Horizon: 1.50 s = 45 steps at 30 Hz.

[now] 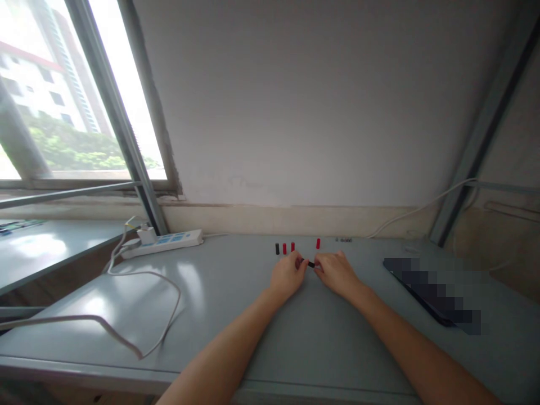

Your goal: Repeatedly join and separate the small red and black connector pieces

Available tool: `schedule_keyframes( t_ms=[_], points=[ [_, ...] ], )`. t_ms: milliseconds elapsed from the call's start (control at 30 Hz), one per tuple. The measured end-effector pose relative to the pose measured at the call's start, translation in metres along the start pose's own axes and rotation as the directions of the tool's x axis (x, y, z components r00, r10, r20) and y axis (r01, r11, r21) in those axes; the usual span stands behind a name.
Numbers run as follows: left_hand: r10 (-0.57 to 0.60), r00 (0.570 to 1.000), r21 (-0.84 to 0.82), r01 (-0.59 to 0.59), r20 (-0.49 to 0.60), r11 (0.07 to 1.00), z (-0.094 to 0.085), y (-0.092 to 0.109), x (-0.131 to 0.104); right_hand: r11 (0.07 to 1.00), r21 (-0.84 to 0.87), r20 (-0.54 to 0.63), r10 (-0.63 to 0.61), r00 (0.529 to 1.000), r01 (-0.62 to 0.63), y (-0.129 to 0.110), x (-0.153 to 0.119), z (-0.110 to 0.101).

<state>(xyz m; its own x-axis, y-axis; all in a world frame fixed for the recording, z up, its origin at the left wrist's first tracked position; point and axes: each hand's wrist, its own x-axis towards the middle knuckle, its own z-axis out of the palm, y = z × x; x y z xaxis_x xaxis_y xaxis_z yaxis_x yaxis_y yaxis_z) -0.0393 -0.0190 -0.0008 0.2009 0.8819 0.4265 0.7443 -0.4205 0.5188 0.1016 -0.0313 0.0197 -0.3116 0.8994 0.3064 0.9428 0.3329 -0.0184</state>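
My left hand and my right hand meet just above the desk, fingers pinched together. A small black cylinder bridges the gap between their fingertips, with its ends covered. Whether something else small is in the right fingertips is too fine to tell. Behind the left hand stand a black cylinder and two red cylinders, one beside the other. Another red cylinder is behind the right hand. Several tiny grey metal pieces lie in a row farther right, near the wall.
A white power strip with a plugged-in adapter lies at the back left. Its white cable loops over the grey desk. At right lies a dark flat object, partly blurred out. Metal posts stand at both sides.
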Motion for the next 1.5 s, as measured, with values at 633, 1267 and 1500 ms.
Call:
schedule_keyframes(
  t_ms=[633,1267,1500],
  points=[
    [-0.086,0.977,-0.208,0.044,-0.197,0.977,0.001,-0.006,0.005,0.999,-0.020,0.009,0.035,0.999,-0.034,0.003,-0.002,-0.001],
    [0.128,0.991,-0.154,-0.133,-0.037,0.979,0.005,-0.009,0.002,0.810,0.581,-0.064,-0.052,0.997,0.080,0.011,0.005,0.018],
    [0.152,0.988,-0.134,-0.149,0.015,0.980,0.002,-0.005,0.000,0.759,0.647,-0.060,-0.048,0.997,0.075,0.011,0.007,0.024]
  ],
)
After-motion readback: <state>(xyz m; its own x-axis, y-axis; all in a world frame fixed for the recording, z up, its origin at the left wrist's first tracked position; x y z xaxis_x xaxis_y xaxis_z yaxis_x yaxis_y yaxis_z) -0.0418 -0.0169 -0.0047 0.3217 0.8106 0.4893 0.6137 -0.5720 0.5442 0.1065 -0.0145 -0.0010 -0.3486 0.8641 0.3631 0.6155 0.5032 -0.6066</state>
